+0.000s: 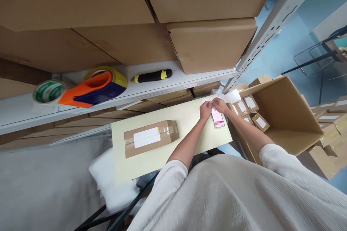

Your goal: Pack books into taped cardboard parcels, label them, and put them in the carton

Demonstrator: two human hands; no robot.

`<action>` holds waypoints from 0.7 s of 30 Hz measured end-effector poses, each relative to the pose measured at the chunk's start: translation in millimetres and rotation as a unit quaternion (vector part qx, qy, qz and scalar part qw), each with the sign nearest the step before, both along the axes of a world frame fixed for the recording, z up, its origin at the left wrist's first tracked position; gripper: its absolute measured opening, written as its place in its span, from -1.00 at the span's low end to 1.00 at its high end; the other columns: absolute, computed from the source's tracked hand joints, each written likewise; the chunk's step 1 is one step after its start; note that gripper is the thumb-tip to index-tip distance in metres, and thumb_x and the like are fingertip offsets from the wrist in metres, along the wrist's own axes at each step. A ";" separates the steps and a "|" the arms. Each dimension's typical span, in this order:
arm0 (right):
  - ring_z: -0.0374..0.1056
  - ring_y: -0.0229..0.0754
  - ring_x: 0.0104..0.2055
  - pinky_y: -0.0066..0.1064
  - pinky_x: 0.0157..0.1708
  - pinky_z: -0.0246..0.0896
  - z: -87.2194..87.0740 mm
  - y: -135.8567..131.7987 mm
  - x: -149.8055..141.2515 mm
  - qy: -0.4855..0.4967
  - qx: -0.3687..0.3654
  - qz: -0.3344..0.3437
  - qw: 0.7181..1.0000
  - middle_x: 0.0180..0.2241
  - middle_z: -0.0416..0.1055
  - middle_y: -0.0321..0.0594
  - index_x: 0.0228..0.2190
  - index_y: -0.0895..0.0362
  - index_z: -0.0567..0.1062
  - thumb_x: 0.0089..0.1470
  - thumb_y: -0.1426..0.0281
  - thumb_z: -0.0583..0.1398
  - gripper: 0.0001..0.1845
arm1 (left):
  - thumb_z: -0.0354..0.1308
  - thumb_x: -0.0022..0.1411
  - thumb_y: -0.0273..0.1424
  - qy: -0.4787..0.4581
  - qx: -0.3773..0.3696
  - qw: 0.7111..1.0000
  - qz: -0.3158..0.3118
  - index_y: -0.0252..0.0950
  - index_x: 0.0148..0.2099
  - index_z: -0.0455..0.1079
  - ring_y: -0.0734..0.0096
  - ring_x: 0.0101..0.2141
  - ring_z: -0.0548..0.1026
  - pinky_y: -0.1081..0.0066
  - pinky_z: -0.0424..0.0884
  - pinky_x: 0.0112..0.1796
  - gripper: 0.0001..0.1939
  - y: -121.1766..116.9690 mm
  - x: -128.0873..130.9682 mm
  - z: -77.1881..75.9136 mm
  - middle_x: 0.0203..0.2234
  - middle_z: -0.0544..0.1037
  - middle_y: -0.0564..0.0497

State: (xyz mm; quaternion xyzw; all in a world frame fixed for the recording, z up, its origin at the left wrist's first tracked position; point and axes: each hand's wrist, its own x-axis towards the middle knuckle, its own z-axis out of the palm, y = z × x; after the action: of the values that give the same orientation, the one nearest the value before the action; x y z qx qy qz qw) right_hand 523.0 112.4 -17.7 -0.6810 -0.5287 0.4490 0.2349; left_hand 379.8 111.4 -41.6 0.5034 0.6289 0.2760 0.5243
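Observation:
My left hand point(206, 109) and my right hand point(219, 105) meet over the far right end of a pale yellow table point(189, 139). Both are closed, fingertips pinched together; what they pinch is too small to make out. A bit of white paper point(207, 99) shows just behind them. Directly below my fingers lies a phone point(217, 118) with a lit pink and white screen. On the left half of the table rests a taped brown carton point(150, 139) bearing a white label point(147, 137).
A shelf edge point(179, 79) runs above the table, carrying large cartons point(214, 45), a tape dispenser point(92, 88), a tape roll point(48, 92) and a utility knife point(153, 76). At right, a big open box point(290, 115) holds several small labelled cartons point(261, 122). White packing material point(114, 180) sits below left.

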 end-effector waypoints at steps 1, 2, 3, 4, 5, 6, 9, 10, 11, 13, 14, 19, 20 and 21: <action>0.50 -0.11 -0.24 -0.36 -0.18 0.39 0.9 -0.5 0.2 0.004 -0.001 0.002 1.000 -0.32 0.60 -0.22 -0.35 0.04 0.44 0.19 0.33 0.14 -0.90 | 0.11 0.45 -0.34 0.003 -0.002 1.000 0.000 -0.16 -0.32 0.48 0.28 -0.27 0.60 0.36 0.45 -0.18 -0.75 1.1 -0.5 -0.6 -0.37 0.67 0.04; 0.49 -0.11 -0.24 -0.36 -0.19 0.39 1.5 -1.0 0.4 0.005 0.000 0.002 1.000 -0.32 0.60 -0.22 -0.36 0.04 0.44 0.18 0.32 0.14 -0.90 | 0.10 0.45 -0.35 0.006 -0.004 1.000 -0.001 -0.16 -0.34 0.46 0.28 -0.28 0.59 0.36 0.45 -0.19 -0.74 2.3 -1.1 -1.3 -0.39 0.65 0.05; 0.49 -0.12 -0.24 -0.36 -0.18 0.38 2.0 -1.3 0.8 0.000 0.003 0.000 1.000 -0.33 0.59 -0.23 -0.37 0.04 0.44 0.17 0.32 0.15 -0.90 | 0.08 0.46 -0.37 0.008 -0.007 1.000 -0.001 -0.15 -0.35 0.43 0.29 -0.30 0.59 0.36 0.44 -0.20 -0.73 3.3 -1.6 -1.8 -0.41 0.64 0.05; 0.48 -0.12 -0.25 -0.36 -0.18 0.37 2.3 -1.5 1.3 -0.012 0.006 -0.005 1.000 -0.34 0.58 -0.24 -0.39 0.03 0.43 0.15 0.32 0.15 -0.91 | 0.07 0.46 -0.38 0.012 -0.010 1.000 -0.002 -0.15 -0.36 0.41 0.29 -0.31 0.58 0.36 0.43 -0.21 -0.73 4.3 -1.9 -2.3 -0.43 0.62 0.05; 0.47 -0.12 -0.25 -0.36 -0.18 0.36 2.5 -1.6 1.9 -0.028 0.008 -0.013 0.999 -0.35 0.57 -0.25 -0.42 0.03 0.42 0.12 0.32 0.16 -0.91 | 0.06 0.46 -0.40 0.014 -0.013 1.000 -0.002 -0.15 -0.36 0.39 0.29 -0.32 0.57 0.36 0.43 -0.21 -0.72 5.1 -2.1 -2.6 -0.44 0.61 0.06; 0.46 -0.12 -0.27 -0.35 -0.18 0.35 2.7 -1.4 2.7 -0.047 0.007 -0.023 0.999 -0.36 0.56 -0.26 -0.44 0.02 0.41 0.10 0.32 0.17 -0.91 | 0.04 0.47 -0.41 0.016 -0.015 1.000 -0.001 -0.15 -0.36 0.37 0.29 -0.32 0.57 0.36 0.42 -0.21 -0.72 5.7 -2.3 -2.7 -0.45 0.61 0.06; 0.44 -0.10 -0.30 -0.32 -0.19 0.34 3.4 -0.2 6.5 -0.096 0.003 -0.061 0.993 -0.40 0.53 -0.27 -0.50 0.01 0.37 0.03 0.32 0.20 -0.88 | 0.03 0.49 -0.41 0.022 -0.016 1.000 0.007 -0.14 -0.34 0.34 0.29 -0.34 0.55 0.36 0.41 -0.19 -0.72 7.5 -2.7 -2.6 -0.47 0.59 0.07; 0.43 -0.10 -0.30 -0.32 -0.20 0.33 3.8 0.3 8.4 -0.108 0.003 -0.072 0.992 -0.41 0.51 -0.28 -0.51 0.00 0.36 0.02 0.32 0.21 -0.87 | 0.03 0.50 -0.41 0.024 -0.017 1.000 0.011 -0.14 -0.34 0.32 0.30 -0.34 0.55 0.36 0.40 -0.18 -0.72 8.2 -3.1 -2.8 -0.48 0.59 0.08; 0.42 -0.09 -0.31 -0.31 -0.21 0.33 4.2 0.8 10.6 -0.118 0.004 -0.080 0.990 -0.42 0.50 -0.29 -0.51 0.00 0.35 0.01 0.33 0.22 -0.87 | 0.03 0.51 -0.41 0.025 -0.019 0.999 0.017 -0.13 -0.34 0.31 0.31 -0.34 0.56 0.37 0.40 -0.18 -0.72 9.0 -3.7 -3.3 -0.48 0.59 0.08; 0.41 -0.08 -0.31 -0.31 -0.24 0.32 4.8 1.7 15.8 -0.132 0.002 -0.087 0.987 -0.43 0.49 -0.29 -0.49 -0.01 0.35 0.00 0.34 0.23 -0.88 | 0.01 0.52 -0.41 0.026 -0.030 0.999 0.028 -0.13 -0.34 0.28 0.31 -0.34 0.57 0.37 0.40 -0.18 -0.71 10.6 -5.7 -5.2 -0.48 0.60 0.08; 0.41 -0.07 -0.31 -0.31 -0.25 0.31 5.0 2.0 18.6 -0.138 0.000 -0.088 0.987 -0.42 0.49 -0.29 -0.47 -0.01 0.36 -0.01 0.36 0.23 -0.90 | 0.01 0.52 -0.41 0.027 -0.035 0.999 0.032 -0.13 -0.33 0.28 0.31 -0.33 0.57 0.37 0.40 -0.18 -0.72 11.5 -7.0 -6.6 -0.48 0.61 0.08; 0.46 -0.03 -0.26 -0.30 -0.17 0.34 1.9 3.0 32.3 -0.146 0.017 -0.063 0.987 -0.35 0.54 -0.28 -0.25 0.00 0.46 0.07 0.46 0.19 -0.82 | 0.04 0.49 -0.39 0.040 -0.042 0.997 0.043 -0.12 -0.32 0.31 0.27 -0.30 0.58 0.34 0.42 -0.14 -0.76 15.1 -14.2 -13.4 -0.47 0.61 0.06; 0.47 -0.03 -0.24 -0.30 -0.14 0.35 0.6 3.2 34.8 -0.147 0.026 -0.048 0.988 -0.32 0.56 -0.25 -0.23 0.01 0.47 0.10 0.48 0.16 -0.80 | 0.03 0.49 -0.38 0.042 -0.041 0.997 0.045 -0.12 -0.32 0.31 0.27 -0.30 0.57 0.34 0.43 -0.14 -0.76 15.8 -15.4 -14.1 -0.48 0.60 0.06; 0.48 -0.02 -0.19 -0.29 -0.10 0.36 -0.7 3.4 37.1 -0.151 0.035 -0.031 0.987 -0.27 0.58 -0.21 -0.23 0.02 0.49 0.14 0.49 0.12 -0.79 | 0.03 0.49 -0.38 0.044 -0.039 0.997 0.048 -0.12 -0.32 0.32 0.27 -0.31 0.57 0.34 0.43 -0.15 -0.76 16.5 -16.6 -14.5 -0.49 0.60 0.07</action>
State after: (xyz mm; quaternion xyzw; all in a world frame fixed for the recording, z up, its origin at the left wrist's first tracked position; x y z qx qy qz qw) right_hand 560.1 115.7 -18.4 -0.7483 -0.5523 0.3145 0.1901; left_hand 363.2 127.9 -56.1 0.4634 0.6850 0.2541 0.5015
